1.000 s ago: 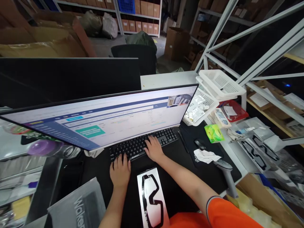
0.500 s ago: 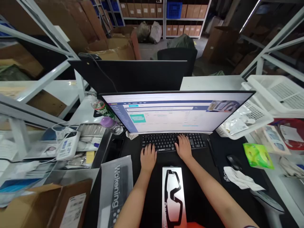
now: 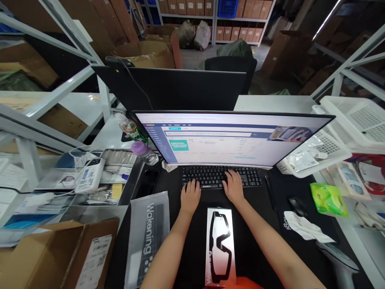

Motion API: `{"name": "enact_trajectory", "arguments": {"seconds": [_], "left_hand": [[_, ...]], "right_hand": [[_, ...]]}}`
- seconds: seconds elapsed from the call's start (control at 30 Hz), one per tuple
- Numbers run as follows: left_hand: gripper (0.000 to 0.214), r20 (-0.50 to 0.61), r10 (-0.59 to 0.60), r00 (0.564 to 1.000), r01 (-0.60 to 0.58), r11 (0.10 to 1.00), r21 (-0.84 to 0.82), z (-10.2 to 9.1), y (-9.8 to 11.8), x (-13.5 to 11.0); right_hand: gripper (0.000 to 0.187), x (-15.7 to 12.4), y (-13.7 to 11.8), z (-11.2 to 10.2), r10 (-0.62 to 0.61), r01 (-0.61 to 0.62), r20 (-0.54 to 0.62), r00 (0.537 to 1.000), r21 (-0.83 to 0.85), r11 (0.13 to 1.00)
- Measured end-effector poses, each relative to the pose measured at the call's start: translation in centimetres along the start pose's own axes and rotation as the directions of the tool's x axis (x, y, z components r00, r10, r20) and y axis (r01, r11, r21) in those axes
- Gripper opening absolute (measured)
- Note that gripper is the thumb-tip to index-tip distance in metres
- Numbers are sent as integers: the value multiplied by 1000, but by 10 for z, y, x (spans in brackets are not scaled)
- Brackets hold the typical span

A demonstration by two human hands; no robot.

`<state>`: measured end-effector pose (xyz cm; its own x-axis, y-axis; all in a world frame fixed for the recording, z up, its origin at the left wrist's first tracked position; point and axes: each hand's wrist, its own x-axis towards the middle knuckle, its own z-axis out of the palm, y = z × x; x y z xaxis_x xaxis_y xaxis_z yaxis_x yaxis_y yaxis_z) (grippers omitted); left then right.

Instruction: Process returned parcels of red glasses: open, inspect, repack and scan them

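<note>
Both of my hands rest on a black keyboard point(image 3: 210, 176) under a wide monitor point(image 3: 234, 138) that shows a web page. My left hand point(image 3: 190, 196) lies on the keys at the left, fingers spread and holding nothing. My right hand point(image 3: 234, 187) lies on the middle keys, fingers also spread. Between my forearms, close to me, lies a white box printed with black glasses point(image 3: 219, 245). All of this sits on a black desk mat point(image 3: 258, 224).
A grey "Wakening" bag point(image 3: 148, 237) and a cardboard box point(image 3: 57, 257) lie at the left, beside a tray of small items point(image 3: 99, 176) and two bottles point(image 3: 141, 150). At the right are a mouse point(image 3: 297, 205), a white cloth point(image 3: 303, 228), a green packet point(image 3: 327, 198), white baskets point(image 3: 351, 120) and a handheld scanner point(image 3: 339, 261).
My head has turned left, so the view swung from the right side of the desk to the left side. Both hands stayed on the keyboard, shifting slightly over the keys.
</note>
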<state>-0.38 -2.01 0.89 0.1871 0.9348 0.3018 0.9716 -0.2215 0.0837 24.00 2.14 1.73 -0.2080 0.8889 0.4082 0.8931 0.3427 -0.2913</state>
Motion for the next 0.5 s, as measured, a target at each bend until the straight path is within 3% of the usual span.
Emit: {"name": "enact_trajectory", "arguments": {"seconds": [0.33, 0.5], "left_hand": [[45, -66, 11, 998, -10, 1000, 20, -3, -2, 3], [35, -105, 7, 994, -8, 1000, -15, 1, -1, 1]], "right_hand": [[36, -3, -6, 3, -158, 155, 40, 987, 83, 984], [34, 2, -14, 1, -187, 179, 95, 978, 85, 980]]}}
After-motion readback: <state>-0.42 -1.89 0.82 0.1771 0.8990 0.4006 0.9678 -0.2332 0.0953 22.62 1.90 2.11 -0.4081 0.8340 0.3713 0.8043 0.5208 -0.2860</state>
